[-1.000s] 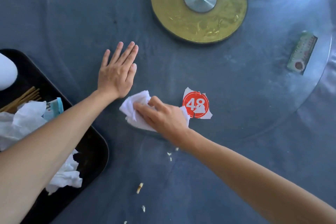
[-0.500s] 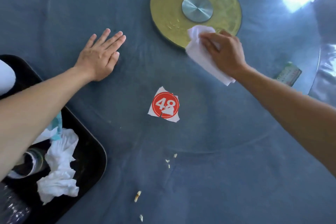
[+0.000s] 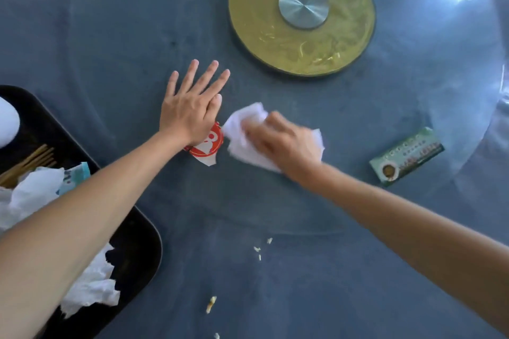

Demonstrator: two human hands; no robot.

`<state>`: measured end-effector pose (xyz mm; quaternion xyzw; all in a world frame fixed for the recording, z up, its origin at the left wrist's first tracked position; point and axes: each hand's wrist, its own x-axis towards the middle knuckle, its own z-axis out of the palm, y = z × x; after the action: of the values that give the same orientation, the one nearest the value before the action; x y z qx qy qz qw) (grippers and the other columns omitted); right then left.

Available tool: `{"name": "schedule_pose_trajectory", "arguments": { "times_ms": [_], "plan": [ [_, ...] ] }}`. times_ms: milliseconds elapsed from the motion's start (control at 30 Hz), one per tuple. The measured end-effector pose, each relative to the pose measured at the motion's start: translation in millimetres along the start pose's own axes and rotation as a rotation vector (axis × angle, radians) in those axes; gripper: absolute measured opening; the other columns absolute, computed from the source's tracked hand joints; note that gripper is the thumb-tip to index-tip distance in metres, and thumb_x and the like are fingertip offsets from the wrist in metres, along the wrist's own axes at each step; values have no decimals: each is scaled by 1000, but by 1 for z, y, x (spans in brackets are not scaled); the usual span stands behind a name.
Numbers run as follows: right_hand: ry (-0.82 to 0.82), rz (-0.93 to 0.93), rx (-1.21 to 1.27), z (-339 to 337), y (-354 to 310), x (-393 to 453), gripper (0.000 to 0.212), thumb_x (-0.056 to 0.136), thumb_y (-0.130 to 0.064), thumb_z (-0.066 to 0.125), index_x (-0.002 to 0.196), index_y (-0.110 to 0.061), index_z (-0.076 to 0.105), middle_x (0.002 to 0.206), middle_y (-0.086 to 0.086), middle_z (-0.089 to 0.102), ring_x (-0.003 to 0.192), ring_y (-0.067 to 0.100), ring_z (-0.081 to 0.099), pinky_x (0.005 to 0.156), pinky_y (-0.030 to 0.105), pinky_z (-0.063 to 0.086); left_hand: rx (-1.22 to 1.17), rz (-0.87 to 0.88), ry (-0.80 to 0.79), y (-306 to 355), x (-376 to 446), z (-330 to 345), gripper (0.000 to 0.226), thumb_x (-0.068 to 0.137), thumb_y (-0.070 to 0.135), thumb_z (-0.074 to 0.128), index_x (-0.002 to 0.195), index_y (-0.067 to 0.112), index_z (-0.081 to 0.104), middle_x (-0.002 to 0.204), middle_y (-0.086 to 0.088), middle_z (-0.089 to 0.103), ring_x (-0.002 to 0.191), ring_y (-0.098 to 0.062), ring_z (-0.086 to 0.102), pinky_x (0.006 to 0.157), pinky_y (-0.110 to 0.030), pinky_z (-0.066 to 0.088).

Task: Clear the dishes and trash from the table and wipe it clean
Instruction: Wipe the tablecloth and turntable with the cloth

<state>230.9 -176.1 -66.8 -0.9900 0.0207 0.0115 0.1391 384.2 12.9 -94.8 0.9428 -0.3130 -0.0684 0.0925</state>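
Pale food crumbs (image 3: 257, 249) dot the blue-grey counter (image 3: 275, 283) near its front edge; the black plastic tray (image 3: 137, 250) of crumpled tissues sits at the left edge. Farther in, the right hand (image 3: 286, 146) – blurred – grips a white crumpled paper napkin (image 3: 248, 124), while the left hand (image 3: 190, 115) presses flat, fingers spread, partly over a red-and-white numbered sticker (image 3: 208, 146).

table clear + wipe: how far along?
Done: crumpled white tissues and wooden chopsticks sit in the black tray. In hand: right hand presses a white tissue on the blue table; left hand lies flat, its heel over the red round sticker. Left: sticker, green box, pale crumbs, smeared gold disc.
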Motion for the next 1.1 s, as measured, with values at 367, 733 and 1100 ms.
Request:
{"name": "schedule_pose_trajectory", "arguments": {
  "times_ms": [367,733,1100],
  "plan": [
    [137,-41,240,-28,-1,25,21,97,-39,53,105,-40,72,82,-15,50,67,12,52,60,28,43,-89,-121,-122,15,-14,-14,63,101,36,19,163,25,11,171,4,3,158,-24,-1,125,-54,4],
    [271,474,24,-22,75,121,34,108,-43,34,120,-25,61,122,12,56,80,34,56,66,36,40,33,-57,53,-6,-34,8,51,108,44,18,158,45,20,169,12,16,157,-25,11,124,-51,9],
    [-8,-114,33,4,-30,50,43,96,-42,31,124,-30,63,101,1,57,66,32,58,52,38,43,67,89,-59,-81,16,-25,53,105,45,15,158,46,18,168,14,15,157,-22,10,124,-48,7]
  ]
}}
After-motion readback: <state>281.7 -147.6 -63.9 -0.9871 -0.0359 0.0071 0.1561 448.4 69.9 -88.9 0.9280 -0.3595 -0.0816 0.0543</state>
